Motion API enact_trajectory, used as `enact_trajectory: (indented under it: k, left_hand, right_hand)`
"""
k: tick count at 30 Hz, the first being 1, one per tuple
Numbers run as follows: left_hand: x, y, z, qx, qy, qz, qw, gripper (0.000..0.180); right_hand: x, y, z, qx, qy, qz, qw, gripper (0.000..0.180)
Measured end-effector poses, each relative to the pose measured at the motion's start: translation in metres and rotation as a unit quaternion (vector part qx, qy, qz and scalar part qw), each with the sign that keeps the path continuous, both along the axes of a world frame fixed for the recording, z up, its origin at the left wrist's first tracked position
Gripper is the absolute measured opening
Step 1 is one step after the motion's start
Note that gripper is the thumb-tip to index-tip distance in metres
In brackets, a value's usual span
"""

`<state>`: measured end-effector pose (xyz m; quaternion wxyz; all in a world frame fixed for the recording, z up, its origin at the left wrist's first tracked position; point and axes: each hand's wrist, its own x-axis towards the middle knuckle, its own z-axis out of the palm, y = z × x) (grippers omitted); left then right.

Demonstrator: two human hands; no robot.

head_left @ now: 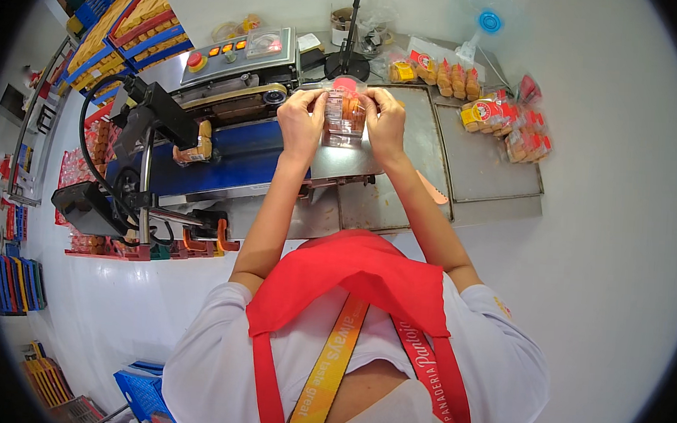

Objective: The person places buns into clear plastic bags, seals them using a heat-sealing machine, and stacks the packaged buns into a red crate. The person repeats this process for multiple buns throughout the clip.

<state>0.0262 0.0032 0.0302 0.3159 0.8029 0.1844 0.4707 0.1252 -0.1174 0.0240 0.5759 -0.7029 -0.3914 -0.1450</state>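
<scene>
Between my two hands is a clear plastic bag of baked goods (345,117) with a red printed patch on it, held above the metal end plate of the machine. My left hand (303,124) pinches the bag's left edge with thumb and fingers. On the opposite edge, my right hand (384,125) grips it the same way. To the left, another filled bag (195,147) sits on the blue conveyor belt (245,153), partly under a black printer head (158,114) on a stand.
Several bags of baked goods (507,121) lie on the metal table (480,170) to the right. A control box (239,54) with a red button stands behind the belt. A black pole stand (348,61) rises at the back. Stacked crates (144,25) fill the far left.
</scene>
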Motion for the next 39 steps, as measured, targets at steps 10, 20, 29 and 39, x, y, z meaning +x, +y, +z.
enact_trajectory:
  k: [10,20,29,39]
  left_hand:
    - [0.002,0.027,-0.014,-0.357,-0.059,-0.281,0.889,0.01]
    - [0.004,0.028,-0.025,-0.323,-0.124,-0.26,0.901,0.007]
    - [-0.001,0.037,-0.023,-0.353,-0.147,-0.287,0.878,0.006]
    - [-0.014,0.027,0.029,-0.103,0.023,-0.132,0.986,0.018]
  right_hand:
    - [0.034,-0.006,-0.024,0.075,0.197,0.206,0.956,0.008]
    - [0.029,-0.002,-0.022,0.152,0.308,0.248,0.906,0.009]
    - [0.023,0.001,-0.022,0.15,0.322,0.217,0.909,0.007]
    - [0.015,-0.001,-0.011,0.106,0.265,0.171,0.943,0.014]
